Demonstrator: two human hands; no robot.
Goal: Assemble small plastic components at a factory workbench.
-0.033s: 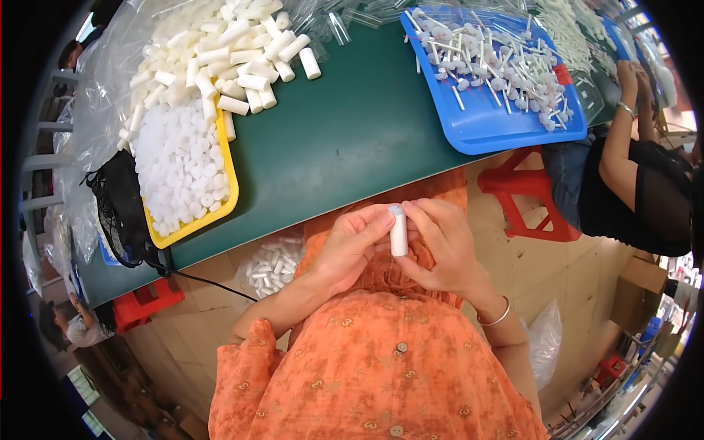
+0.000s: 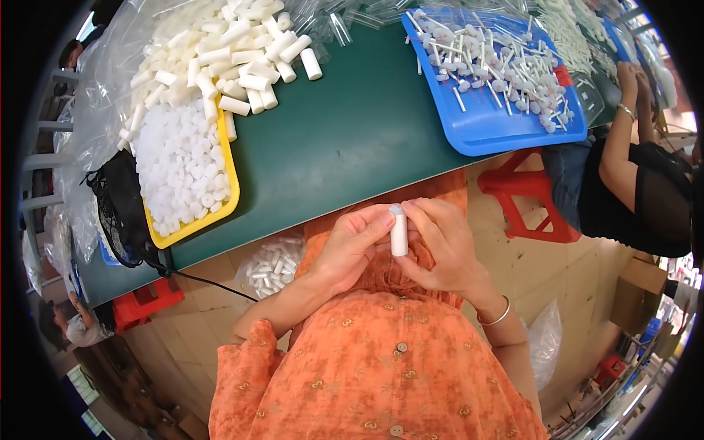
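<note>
Both hands meet in front of my orange clothing, just off the table's near edge. Between them a small white tube (image 2: pixel 399 236) with a pale translucent cap at its upper end stands nearly upright. My left hand (image 2: pixel 354 246) pinches its top from the left with thumb and finger. On the other side my right hand (image 2: pixel 447 246) has its fingers at the cap and its thumb near the tube's lower end. Ahead to the left, a yellow tray (image 2: pixel 233 180) holds many small translucent white caps (image 2: pixel 180 165). White foam-like cylinders (image 2: pixel 235 55) are heaped behind it.
On the green table (image 2: pixel 330 139), a blue tray (image 2: pixel 469 143) carries thin white sticks with translucent caps. Clear tubes (image 2: pixel 339 29) lie at the back. A black mesh bag (image 2: pixel 117 205) hangs at the left. A bag of white tubes (image 2: pixel 271 268) sits below. A co-worker (image 2: pixel 623 169) sits right, by a red stool (image 2: pixel 524 194).
</note>
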